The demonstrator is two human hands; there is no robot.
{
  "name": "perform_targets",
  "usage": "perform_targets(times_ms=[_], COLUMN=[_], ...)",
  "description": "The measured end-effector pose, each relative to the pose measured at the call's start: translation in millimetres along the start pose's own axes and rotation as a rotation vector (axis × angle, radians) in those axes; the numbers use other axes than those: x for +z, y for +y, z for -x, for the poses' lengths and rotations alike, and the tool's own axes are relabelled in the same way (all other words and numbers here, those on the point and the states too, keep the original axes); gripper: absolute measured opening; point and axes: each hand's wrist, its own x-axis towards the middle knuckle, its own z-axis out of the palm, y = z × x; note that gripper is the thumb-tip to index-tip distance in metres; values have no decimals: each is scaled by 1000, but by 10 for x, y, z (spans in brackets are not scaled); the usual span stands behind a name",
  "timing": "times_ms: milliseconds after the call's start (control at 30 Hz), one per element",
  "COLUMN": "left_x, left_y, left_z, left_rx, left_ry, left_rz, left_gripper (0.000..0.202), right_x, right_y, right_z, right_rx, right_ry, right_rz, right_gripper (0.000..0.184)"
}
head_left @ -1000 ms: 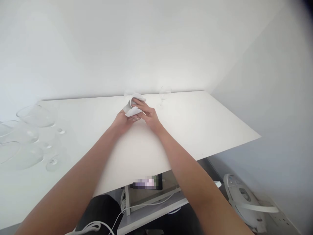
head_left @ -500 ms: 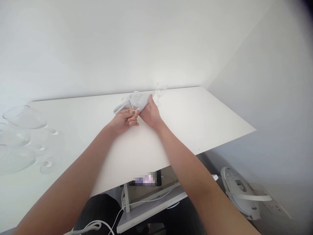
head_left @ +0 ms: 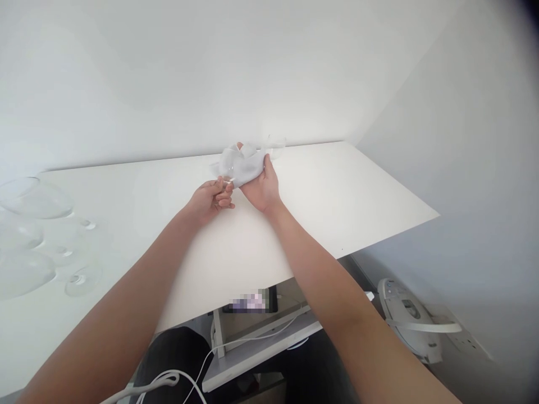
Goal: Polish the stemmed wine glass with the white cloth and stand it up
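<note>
My left hand (head_left: 211,199) pinches a clear wine glass (head_left: 228,164) low down, near its stem. The glass's bowl tilts away from me, over the far part of the white table (head_left: 311,196). My right hand (head_left: 263,188) cups a pale grey cloth (head_left: 249,167), its thumb up along the right side. That cloth lies against the glass bowl, and a fingertip shows above its far edge. Behind my right hand stands a second wine glass (head_left: 277,143), partly hidden by the cloth.
Several clear wine glasses (head_left: 40,196) are grouped at the table's left. Below the front edge are a shelf (head_left: 252,359) with a white cable and a device with a blurred screen (head_left: 252,301). A white appliance with a handle (head_left: 410,314) stands lower right.
The cloth has shifted, with less of it spread to the left and more gathered around the glass bowl. Both hands remain close together; the whole view has moved slightly.
</note>
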Motion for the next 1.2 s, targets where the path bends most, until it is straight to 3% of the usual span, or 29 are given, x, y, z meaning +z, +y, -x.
perform_targets(times_ms=[67, 267, 467, 667, 967, 1200], left_x=[19, 56, 71, 27, -1, 24], left_y=[-2, -42, -33, -72, -115, -131], left_z=[9, -5, 5, -31, -50, -56], left_rx=[11, 87, 65, 38, 66, 147], left_ry=[7, 76, 77, 53, 28, 21], left_rz=[-5, -25, 7, -31, -59, -127], left_gripper=[46, 46, 41, 42, 37, 58], right_x=[-23, -122, -125, -115, -141, -124], right_y=[-17, 109, 164, 169, 196, 201], right_z=[-1, -36, -53, -20, -28, -53], right_rx=[2, -72, 64, -220, -233, -310], right_ry=[-5, 65, 16, 163, 272, 325], right_rz=[52, 329, 331, 383, 453, 384], right_gripper=[66, 49, 58, 44, 41, 37])
